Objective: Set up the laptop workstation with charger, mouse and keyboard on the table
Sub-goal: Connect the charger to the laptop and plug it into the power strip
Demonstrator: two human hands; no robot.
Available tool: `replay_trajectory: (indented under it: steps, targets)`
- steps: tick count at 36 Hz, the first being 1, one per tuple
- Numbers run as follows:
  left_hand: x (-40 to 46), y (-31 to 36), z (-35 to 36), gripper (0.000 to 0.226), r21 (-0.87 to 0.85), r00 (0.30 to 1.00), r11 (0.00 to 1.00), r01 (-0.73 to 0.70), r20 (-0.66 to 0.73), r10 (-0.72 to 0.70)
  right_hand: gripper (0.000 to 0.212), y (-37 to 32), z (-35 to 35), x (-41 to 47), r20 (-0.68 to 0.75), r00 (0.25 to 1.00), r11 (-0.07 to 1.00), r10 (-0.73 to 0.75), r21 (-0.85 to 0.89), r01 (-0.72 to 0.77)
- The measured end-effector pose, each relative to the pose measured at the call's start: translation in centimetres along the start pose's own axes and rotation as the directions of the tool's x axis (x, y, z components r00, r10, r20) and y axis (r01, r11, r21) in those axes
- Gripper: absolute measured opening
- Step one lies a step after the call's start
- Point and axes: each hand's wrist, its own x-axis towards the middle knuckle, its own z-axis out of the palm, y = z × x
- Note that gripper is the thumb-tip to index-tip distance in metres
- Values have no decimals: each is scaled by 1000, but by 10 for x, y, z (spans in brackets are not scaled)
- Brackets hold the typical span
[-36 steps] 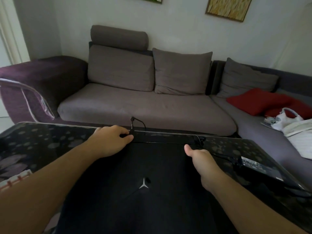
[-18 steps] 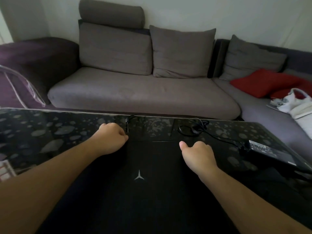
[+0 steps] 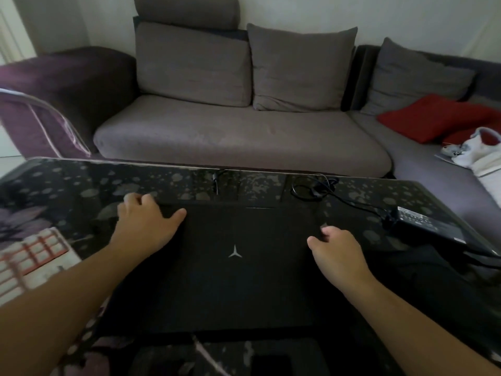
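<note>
2 hands on shut laptop | L flat, fingers spread | R loosely curled, holds nothing

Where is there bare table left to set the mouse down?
The table is bare along the far left, between its far edge and the keyboard. The right is crowded: the charger brick and coiled cable lie beside the closed laptop.

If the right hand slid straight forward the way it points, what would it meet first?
Probably the coiled charger cable beyond the closed laptop; the right hand points roughly at it, though depth is unclear.
</note>
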Motion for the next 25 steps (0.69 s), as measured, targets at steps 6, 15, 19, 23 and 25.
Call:
replay_trajectory:
  steps: [6,15,19,23,25]
  targets:
    - [-22,-41,-17,92,-462,982,882,98,191,-9,69,6,-1,-25,81,996,986,43,154,-55]
    - [-40,-49,-9,91,-739,968,664,117,233,89,72,5,-6,-31,119,989,934,90,334,-126]
    - [-26,-43,-12,90,-725,969,684,82,218,115,73,1,-6,-27,117,990,932,81,342,-117]
    - [-13,-43,-9,90,-710,968,701,71,218,123,73,-2,-2,-23,99,992,940,79,325,-107]
    - [-13,-43,-6,87,-702,969,709,70,218,120,72,-2,0,-21,94,992,945,80,309,-105]
